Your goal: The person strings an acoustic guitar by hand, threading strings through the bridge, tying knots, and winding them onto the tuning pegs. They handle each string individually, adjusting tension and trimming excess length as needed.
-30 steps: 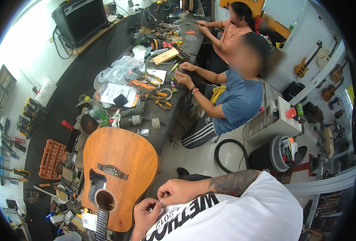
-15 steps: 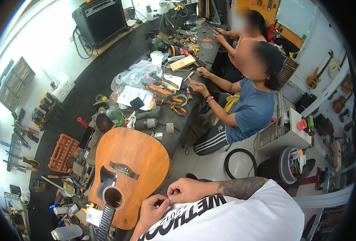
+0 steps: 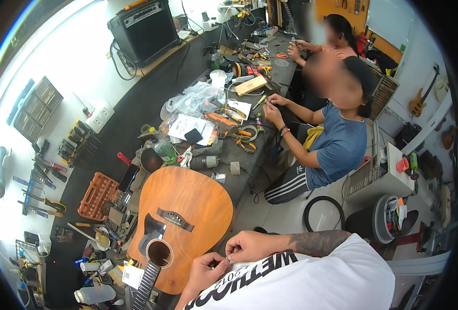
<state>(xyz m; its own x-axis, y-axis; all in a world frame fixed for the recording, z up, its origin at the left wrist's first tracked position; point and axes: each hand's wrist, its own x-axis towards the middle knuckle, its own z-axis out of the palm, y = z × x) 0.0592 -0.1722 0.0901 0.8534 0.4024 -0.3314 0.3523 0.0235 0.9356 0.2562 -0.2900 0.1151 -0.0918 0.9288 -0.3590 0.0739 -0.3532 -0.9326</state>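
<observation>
My left hand [image 3: 207, 272] and my right hand [image 3: 245, 246] meet in front of my white shirt, fingertips pinched close together. Whatever they hold is too small to make out. Just left of them an acoustic guitar [image 3: 203, 200] with an orange-brown top lies on the workbench, its neck [image 3: 145, 289] pointing toward the lower edge. Thin strings [image 3: 178, 238] curve loosely from its bridge [image 3: 174, 219] over the body toward my left hand; where they end is hidden.
Behind the guitar, the bench [image 3: 242, 178] carries pliers [image 3: 245, 146], plastic bags [image 3: 195, 98] and a wooden block [image 3: 250, 85]. An orange socket case [image 3: 98, 195] lies left. Two people work along the right side, the nearer in a blue shirt [image 3: 337, 142]. A bin [image 3: 381, 219] stands right.
The whole scene has shifted right in the picture as my head turned. My hands stay pinched together near my shirt. The nearer person's hands have come closer together.
</observation>
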